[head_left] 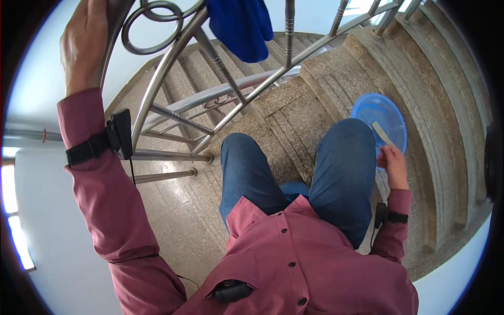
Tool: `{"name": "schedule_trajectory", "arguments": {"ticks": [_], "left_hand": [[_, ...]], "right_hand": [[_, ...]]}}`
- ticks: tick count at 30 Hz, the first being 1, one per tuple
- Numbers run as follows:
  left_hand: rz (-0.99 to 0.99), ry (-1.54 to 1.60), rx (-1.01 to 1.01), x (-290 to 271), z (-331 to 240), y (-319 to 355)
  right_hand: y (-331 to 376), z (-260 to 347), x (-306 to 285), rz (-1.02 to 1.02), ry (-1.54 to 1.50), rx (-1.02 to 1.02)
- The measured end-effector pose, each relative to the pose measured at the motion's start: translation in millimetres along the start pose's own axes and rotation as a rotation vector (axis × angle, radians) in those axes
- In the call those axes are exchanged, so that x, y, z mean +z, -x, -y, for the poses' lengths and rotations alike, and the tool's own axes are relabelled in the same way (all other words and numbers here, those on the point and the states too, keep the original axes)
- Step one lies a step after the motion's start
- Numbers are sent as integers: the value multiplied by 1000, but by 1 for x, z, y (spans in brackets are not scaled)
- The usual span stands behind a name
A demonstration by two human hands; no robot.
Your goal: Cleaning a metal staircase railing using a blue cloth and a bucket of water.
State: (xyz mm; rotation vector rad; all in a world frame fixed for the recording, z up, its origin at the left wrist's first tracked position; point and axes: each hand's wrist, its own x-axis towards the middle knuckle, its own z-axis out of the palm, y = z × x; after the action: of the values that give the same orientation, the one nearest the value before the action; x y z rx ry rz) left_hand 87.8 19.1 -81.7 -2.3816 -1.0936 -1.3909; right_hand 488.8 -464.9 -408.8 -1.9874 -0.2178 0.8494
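Observation:
My left hand [84, 50] is raised at the upper left, closed on the metal handrail [114, 39]; its fingertips run out of view at the top edge. A blue cloth [240, 29] hangs over the railing to the right of that hand. Low at my right side, my right hand [395, 165] is closed at the near end of a flat, pale stick [382, 133]. The stick slants over a translucent blue basin [362, 107], which rests on the stairs beside my right knee. The fingers partly cover the basin's near rim.
Speckled stone steps [420, 105] curve upward on the right. More steps [205, 71] lie beyond the railing. Metal balusters [226, 73] and a slanted lower rail [262, 84] stand ahead of my knees. A white wall [58, 210] is at the left.

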Motion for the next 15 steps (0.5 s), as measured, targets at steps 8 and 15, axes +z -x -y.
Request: {"name": "schedule_trajectory", "arguments": {"ticks": [8, 15], "left_hand": [[32, 38, -66, -5, -27, 5], [159, 68, -48, -7, 33, -18]], "right_hand": [[117, 183, 63, 136, -227, -718], [210, 249, 112, 1021, -519, -1216]]}}
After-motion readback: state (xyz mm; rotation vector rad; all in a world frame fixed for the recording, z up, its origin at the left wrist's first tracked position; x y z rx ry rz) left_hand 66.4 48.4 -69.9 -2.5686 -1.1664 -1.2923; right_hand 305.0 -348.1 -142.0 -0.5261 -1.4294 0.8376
